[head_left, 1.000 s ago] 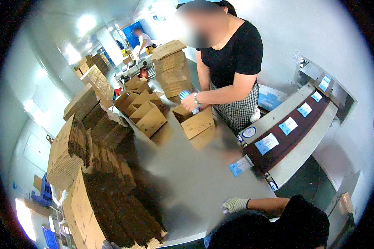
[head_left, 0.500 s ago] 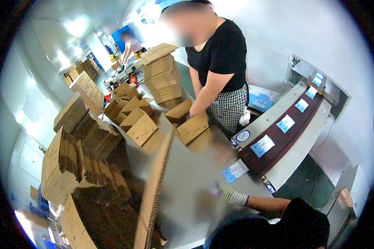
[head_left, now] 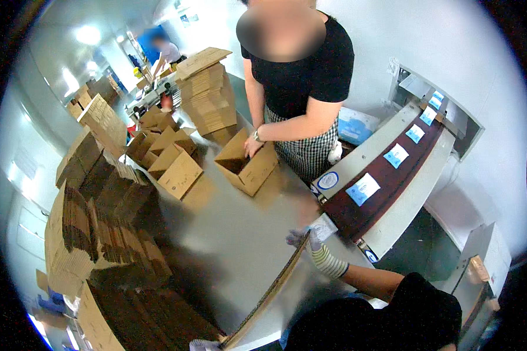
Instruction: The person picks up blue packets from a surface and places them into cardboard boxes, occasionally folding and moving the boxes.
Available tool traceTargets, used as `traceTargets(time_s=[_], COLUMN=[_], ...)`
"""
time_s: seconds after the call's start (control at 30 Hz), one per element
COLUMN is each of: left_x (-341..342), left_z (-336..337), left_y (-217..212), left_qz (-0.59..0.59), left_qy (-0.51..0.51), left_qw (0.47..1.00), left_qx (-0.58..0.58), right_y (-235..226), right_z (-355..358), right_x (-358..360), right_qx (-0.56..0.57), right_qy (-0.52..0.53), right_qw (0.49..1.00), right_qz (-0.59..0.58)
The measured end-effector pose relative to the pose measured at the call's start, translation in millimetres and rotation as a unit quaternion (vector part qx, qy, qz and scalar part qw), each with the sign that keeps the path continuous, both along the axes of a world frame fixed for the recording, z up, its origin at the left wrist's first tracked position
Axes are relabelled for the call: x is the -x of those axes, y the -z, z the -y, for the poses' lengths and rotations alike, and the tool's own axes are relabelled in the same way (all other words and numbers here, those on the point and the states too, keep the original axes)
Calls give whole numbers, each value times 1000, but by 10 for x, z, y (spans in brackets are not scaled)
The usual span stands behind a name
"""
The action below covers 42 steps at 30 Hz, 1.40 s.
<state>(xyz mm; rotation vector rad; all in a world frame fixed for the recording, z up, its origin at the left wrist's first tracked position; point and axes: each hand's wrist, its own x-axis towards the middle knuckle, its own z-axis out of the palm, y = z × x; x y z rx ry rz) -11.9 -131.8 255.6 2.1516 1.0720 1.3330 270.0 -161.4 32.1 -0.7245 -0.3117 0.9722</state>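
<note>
A flattened cardboard box point(head_left: 269, 286) stands edge-up and slanted between my hands, over the grey table point(head_left: 234, 234). My right hand point(head_left: 325, 254), in a striped knit glove, grips its far end, fingers closed around the edge. At the lower border, my left hand point(head_left: 205, 345), also gloved, is at the near end of the cardboard; most of it is cut off. A blue and white packet point(head_left: 323, 226) lies just beyond my right hand, by the end of the conveyor belt point(head_left: 357, 219).
Stacks of flattened boxes point(head_left: 70, 240) rise on the left; another stack point(head_left: 208, 99) stands at the back. Opened cartons point(head_left: 178, 175) sit on the table. Several packets point(head_left: 363, 189) ride the belt. Across the table, a person point(head_left: 301, 76) reaches into an open carton point(head_left: 255, 172).
The flattened box has swung down and to the right. My right hand has taken hold of its far end. My left hand has come into view, and the other person's carton has turned.
</note>
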Motion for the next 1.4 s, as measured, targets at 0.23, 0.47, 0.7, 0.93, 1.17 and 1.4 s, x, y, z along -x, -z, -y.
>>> traceTargets(time_s=[0.23, 0.47, 0.7, 0.93, 1.17, 1.4], left_x=[306, 968, 1807, 1670, 1728, 1678], left_z=[148, -1, -308, -563, -454, -665], left_y=[485, 1010, 723, 1416, 2783, 2441], left_qz=[84, -5, 65, 50, 91, 171], left_qy=[-49, -134, -268, -145, -77, -14], left_qw=[976, 985, 953, 988, 889, 918], left_qx=[194, 104, -126, -2, 442, 356], right_y=[-232, -230, 192, 732, 1098, 742], right_z=[303, 276, 347, 166, 5, -382], right_x=[259, 333, 701, 1076, 1217, 1033], right_qx=[150, -134, 151, 244, 288, 196], right_qy=[97, -72, 57, 26, 6, 15], right_qw=[955, 988, 948, 912, 871, 884], right_qz=[236, 13, 274, 329, 399, 424])
